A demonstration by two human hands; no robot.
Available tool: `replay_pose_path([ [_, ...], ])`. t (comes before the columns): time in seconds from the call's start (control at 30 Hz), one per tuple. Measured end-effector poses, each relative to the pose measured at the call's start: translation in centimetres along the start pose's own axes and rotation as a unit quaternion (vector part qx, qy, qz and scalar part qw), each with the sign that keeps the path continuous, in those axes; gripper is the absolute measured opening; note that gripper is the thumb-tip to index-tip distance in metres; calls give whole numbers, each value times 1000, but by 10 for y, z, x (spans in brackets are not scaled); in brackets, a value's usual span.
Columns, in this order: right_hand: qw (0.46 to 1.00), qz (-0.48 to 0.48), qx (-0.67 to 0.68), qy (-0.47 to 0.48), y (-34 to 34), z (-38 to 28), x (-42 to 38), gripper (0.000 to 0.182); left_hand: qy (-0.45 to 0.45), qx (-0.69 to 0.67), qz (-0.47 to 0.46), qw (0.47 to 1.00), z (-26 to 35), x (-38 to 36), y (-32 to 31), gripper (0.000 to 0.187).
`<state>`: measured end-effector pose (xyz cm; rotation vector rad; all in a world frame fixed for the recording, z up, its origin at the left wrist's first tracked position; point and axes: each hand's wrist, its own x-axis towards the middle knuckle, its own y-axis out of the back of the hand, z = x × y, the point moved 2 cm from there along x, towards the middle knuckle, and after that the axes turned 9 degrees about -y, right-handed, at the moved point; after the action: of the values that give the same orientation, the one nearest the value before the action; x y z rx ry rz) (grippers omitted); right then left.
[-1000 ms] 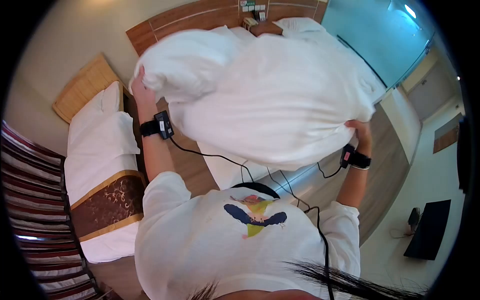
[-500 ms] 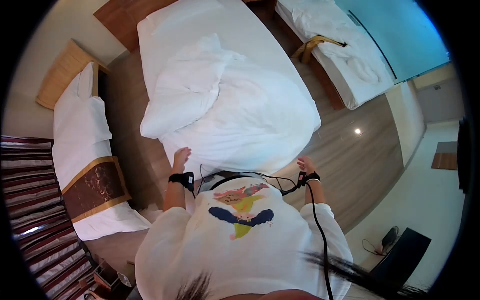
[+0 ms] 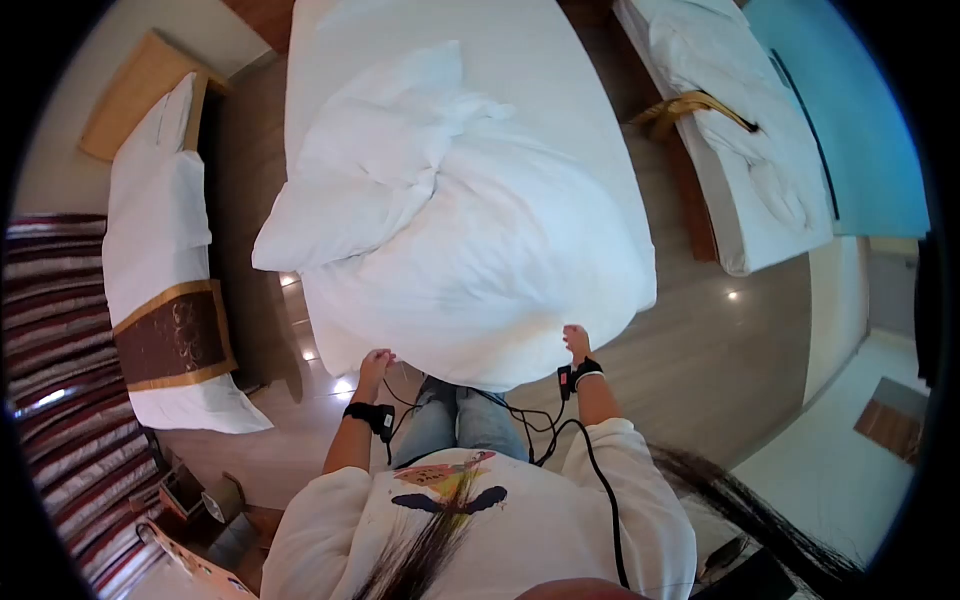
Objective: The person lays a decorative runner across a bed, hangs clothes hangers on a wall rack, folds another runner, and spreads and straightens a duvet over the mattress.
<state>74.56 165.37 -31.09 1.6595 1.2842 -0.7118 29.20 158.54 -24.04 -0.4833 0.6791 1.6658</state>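
A rumpled white duvet (image 3: 500, 240) lies bunched on the middle bed, its near side hanging toward me over the foot end. Beside the left part of that hanging edge is my left hand (image 3: 375, 364), its fingers loosely bent with nothing visible in them. My right hand (image 3: 576, 343) is raised at the duvet's near right side and overlaps the cloth in this view. Its fingers are partly curled and hold nothing that shows. Both wrists wear black straps with small devices and cables. A folded-over corner of the duvet sticks out on the left.
A narrow bed with a brown and gold runner (image 3: 173, 335) stands at left, near striped curtains (image 3: 70, 380). On the right, another bed (image 3: 745, 130) has crumpled bedding and a golden-brown band (image 3: 690, 105). Wood-look floor (image 3: 725, 340) runs between the beds. Black cables (image 3: 540, 415) hang before me.
My view has shifted, and my jeans now show below the duvet. My left hand has come closer to the duvet's edge. My right hand has moved inward, over its near right side.
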Motion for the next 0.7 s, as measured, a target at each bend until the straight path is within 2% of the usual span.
replay_pose_path([
  [0.03, 997, -62, -36, -38, -3, 20, 21, 22, 2, -4, 10, 1000, -4, -3, 0, 21],
  [0.1, 986, -134, 58, -83, -13, 37, 25, 23, 10, -71, 43, 996, -5, -10, -3, 20],
  [0.17, 984, -152, 79, -43, -21, 26, -3, 23, 14, -67, 53, 996, 14, -22, -5, 20],
  [0.37, 976, -180, 121, -6, -52, 3, -78, 24, -27, -74, 86, 993, 46, -28, 16, 33],
  [0.4, 973, -186, 138, -19, -58, -1, -86, 24, -45, -73, 102, 991, 55, -29, 27, 36],
  [0.47, 966, -215, 144, 15, -75, -6, -108, 23, -94, -66, 133, 984, 72, -34, 55, 38],
  [0.57, 954, -255, 154, 35, -107, 4, -135, 24, -146, -185, 182, 955, 70, -37, 109, 36],
  [0.6, 943, -285, 169, 30, -121, 12, -148, 25, -150, -183, 179, 955, 68, -42, 125, 36],
  [0.67, 942, -278, 177, 68, -145, 26, -180, 24, -225, -241, 187, 925, 75, -65, 163, 35],
  [0.7, 939, -279, 184, 77, -157, 34, -196, 24, -230, -230, 179, 929, 72, -74, 181, 35],
])
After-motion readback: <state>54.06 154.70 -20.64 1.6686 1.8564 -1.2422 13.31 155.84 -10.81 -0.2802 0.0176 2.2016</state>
